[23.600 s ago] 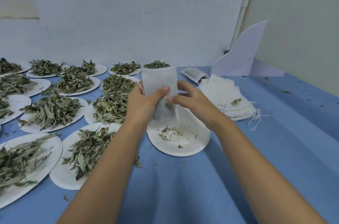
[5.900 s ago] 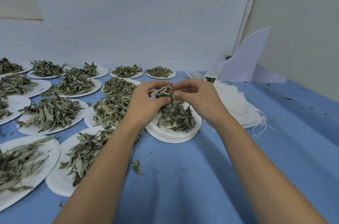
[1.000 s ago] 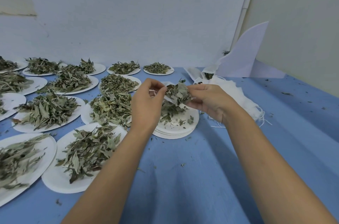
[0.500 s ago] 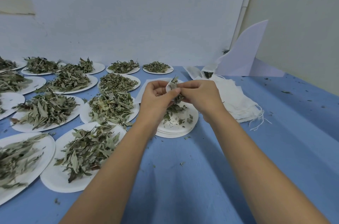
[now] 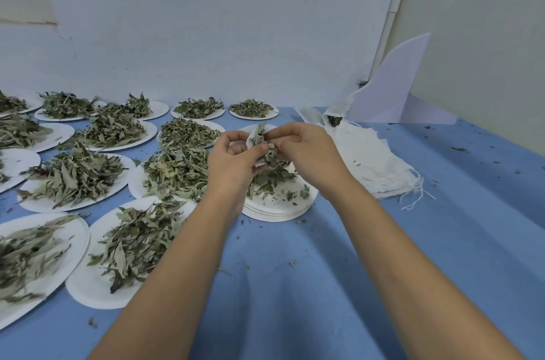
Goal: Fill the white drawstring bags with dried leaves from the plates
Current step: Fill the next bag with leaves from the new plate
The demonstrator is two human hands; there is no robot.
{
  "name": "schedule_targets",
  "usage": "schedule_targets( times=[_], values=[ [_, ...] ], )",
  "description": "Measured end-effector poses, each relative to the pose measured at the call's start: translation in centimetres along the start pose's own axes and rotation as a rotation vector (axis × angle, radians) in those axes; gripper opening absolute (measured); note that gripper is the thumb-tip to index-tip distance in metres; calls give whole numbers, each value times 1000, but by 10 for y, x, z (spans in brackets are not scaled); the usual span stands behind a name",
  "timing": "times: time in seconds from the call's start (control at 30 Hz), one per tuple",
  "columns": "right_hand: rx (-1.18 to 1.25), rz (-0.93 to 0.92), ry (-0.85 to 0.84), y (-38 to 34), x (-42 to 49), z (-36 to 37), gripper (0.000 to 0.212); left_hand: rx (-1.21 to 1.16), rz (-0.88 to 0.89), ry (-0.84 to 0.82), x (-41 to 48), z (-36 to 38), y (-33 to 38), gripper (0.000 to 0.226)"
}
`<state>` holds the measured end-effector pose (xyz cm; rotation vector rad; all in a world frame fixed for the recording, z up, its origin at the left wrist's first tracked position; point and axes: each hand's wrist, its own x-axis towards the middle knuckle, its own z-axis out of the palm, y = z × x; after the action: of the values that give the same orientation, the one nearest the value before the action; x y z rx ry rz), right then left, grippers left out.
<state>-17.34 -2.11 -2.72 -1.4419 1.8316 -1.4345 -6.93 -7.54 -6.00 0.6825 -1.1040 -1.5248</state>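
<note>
My left hand [image 5: 233, 159] pinches the mouth of a small white drawstring bag [image 5: 252, 140] above a stack of white plates [image 5: 280, 208]. My right hand [image 5: 306, 150] pinches a clump of dried leaves [image 5: 269, 153] at the bag's opening. More leaves and crumbs lie on the top plate below both hands. The bag's body is mostly hidden behind my fingers.
Several white plates heaped with dried leaves [image 5: 73, 177] cover the left of the blue table [image 5: 442, 241]. A pile of empty white bags [image 5: 374, 162] lies right of my hands, filled bags [image 5: 330, 118] behind it. A white board [image 5: 392, 85] leans at the wall corner.
Over the last second my right hand came in from the right with leaves and met the bag's mouth. Both hands now sit slightly lower over the plate stack.
</note>
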Motion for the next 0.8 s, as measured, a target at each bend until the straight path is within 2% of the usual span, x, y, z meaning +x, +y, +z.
schedule_targets(
  times=[0.13, 0.2, 0.33, 0.43, 0.53, 0.67, 0.73, 0.8],
  values=[
    [180, 2, 114, -3, -1, -2, 14, -58, -30, 35, 1, -4, 3, 29],
    [93, -26, 173, 0, -2, -4, 11, -64, -41, 25, 2, -4, 6, 29],
    [-233, -130, 219, 7, 0, -4, 15, -22, -57, -63, 0, -3, 8, 30],
    [-255, -157, 235, 7, 0, -1, 6, 63, -49, -49, -1, -2, 8, 30],
    [-223, -123, 198, 4, -1, 3, 4, 164, -15, 80, 3, 0, 5, 28],
    [8, 23, 4, -2, -4, 3, 9, 317, 90, 254, 8, -5, 0, 30],
    [140, 54, -60, -4, -5, 4, 10, 386, 133, 295, 8, -10, -2, 32],
    [196, 76, -44, -4, -4, 5, 10, 366, 122, 300, 8, -10, -2, 30]
  ],
)
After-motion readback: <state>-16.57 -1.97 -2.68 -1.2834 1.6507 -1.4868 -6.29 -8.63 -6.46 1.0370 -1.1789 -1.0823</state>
